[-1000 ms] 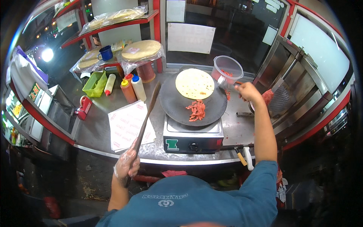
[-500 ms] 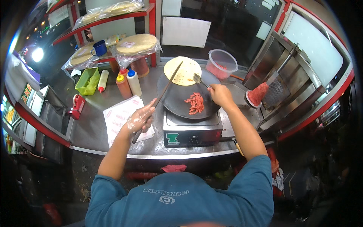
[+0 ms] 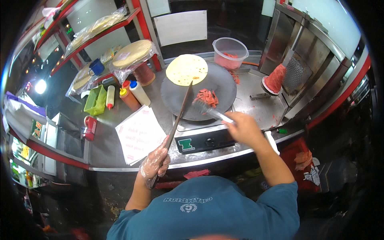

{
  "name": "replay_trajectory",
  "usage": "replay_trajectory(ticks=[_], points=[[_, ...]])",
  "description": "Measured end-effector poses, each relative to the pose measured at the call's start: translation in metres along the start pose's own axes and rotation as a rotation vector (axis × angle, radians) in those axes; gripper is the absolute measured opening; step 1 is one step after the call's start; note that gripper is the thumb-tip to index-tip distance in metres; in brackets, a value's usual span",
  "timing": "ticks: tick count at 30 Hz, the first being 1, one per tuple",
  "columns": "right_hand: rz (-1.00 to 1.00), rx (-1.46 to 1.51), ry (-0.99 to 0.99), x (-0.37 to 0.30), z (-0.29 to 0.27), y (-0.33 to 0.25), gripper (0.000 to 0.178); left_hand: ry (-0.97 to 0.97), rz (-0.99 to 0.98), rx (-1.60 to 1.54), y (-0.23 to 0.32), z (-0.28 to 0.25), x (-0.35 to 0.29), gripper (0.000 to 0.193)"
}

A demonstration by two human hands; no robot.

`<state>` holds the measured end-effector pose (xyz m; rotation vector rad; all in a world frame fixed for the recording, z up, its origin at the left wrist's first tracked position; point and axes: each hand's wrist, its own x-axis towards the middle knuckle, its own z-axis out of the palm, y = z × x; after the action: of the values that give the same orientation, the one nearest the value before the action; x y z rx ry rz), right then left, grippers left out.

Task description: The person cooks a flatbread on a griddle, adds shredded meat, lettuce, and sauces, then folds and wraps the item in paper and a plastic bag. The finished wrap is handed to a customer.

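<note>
My left hand (image 3: 155,163), in a clear plastic glove, is closed around the handle of a long knife (image 3: 181,114). The knife slants up and away, its tip near the edge of a flatbread (image 3: 187,71). That flatbread lies on the far left part of a round black griddle (image 3: 225,90). A heap of shredded reddish meat (image 3: 207,98) rests on the griddle nearer me. My right hand (image 3: 245,129) grips a metal fork (image 3: 212,111), its blurred head at the near left edge of the meat. Beneath the griddle stands a stove (image 3: 208,141).
White printed papers (image 3: 140,136) lie left of the stove. Sauce bottles (image 3: 139,94), a green basket (image 3: 96,100) and stacked flatbreads (image 3: 132,55) are farther left. A clear tub of meat (image 3: 230,54) stands behind the griddle. At right, a meat cone on a spit (image 3: 275,80) leans by a metal grill.
The fork has come from the flatbread down to the meat, and my right hand has drawn nearer me. My left hand has lowered with the knife. The view has shifted and turned.
</note>
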<state>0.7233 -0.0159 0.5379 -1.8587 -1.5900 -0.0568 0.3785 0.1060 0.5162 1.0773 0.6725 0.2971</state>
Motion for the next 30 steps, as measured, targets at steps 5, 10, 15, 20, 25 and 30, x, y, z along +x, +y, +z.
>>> replay_trajectory(ticks=[5,10,15,20,25,30], points=[[0.107,-0.231,-0.014,0.001,0.005,0.005,0.028,-0.038,-0.066,0.033,-0.010,0.040,0.006,0.064],[0.127,-0.252,0.170,0.020,-0.013,0.100,0.029,-0.143,0.044,0.096,-0.010,0.104,0.071,0.068],[0.260,-0.135,0.275,0.031,-0.033,0.180,0.037,-0.122,-0.006,0.051,0.033,0.124,0.115,0.073],[0.482,0.014,0.382,0.018,-0.065,0.213,0.038,0.160,0.221,0.370,0.066,0.065,0.087,0.068],[0.238,-0.023,0.439,0.022,-0.072,0.177,0.040,0.303,-0.024,0.671,0.040,0.035,0.033,0.069],[-0.020,-0.114,0.214,0.043,-0.099,0.078,0.041,0.222,0.057,0.166,0.007,0.052,-0.030,0.067]])
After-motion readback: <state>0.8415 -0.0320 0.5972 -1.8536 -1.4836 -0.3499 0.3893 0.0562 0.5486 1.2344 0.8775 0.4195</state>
